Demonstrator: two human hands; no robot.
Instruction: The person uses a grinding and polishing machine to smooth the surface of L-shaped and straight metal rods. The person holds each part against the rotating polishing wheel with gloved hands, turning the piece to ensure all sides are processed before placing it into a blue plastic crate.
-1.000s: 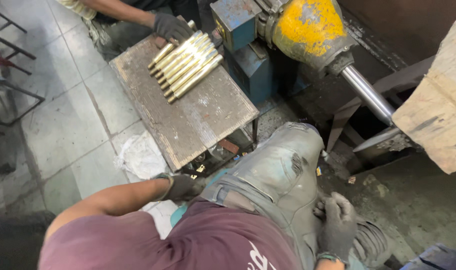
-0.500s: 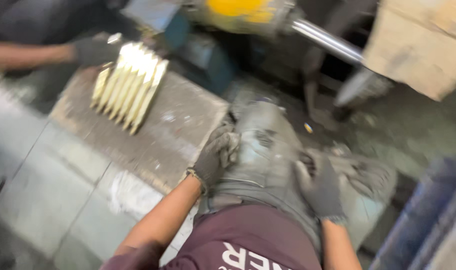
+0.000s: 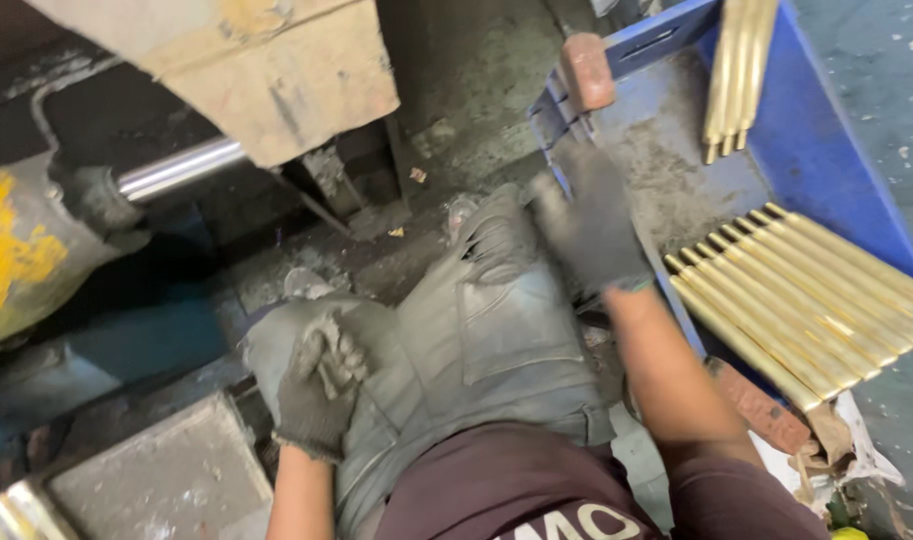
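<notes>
I sit in grey trousers point(image 3: 476, 340) and wear dark gloves. My left hand point(image 3: 316, 392) rests on my left knee, fingers bent and slightly apart, holding nothing. My right hand point(image 3: 594, 225) hovers over my right knee, close to the near rim of a blue metal tray point(image 3: 836, 170), with nothing in it; it is blurred. A row of several long brass rods point(image 3: 806, 305) lies in the tray to the right of that hand. A second, smaller bundle of brass rods point(image 3: 738, 70) lies at the tray's far end.
A machine with a yellow-stained housing point(image 3: 16, 250) and a shiny steel shaft point(image 3: 181, 168) stands at the left under a tan block point(image 3: 266, 70). A grey metal table point(image 3: 156, 480) is at the bottom left. Bricks point(image 3: 588, 70) sit at the tray's corners, on a dirty floor.
The view has swung right, bringing the blue tray and its rods into sight. My right hand has lifted off my leg toward the tray rim. My left hand stays on the knee.
</notes>
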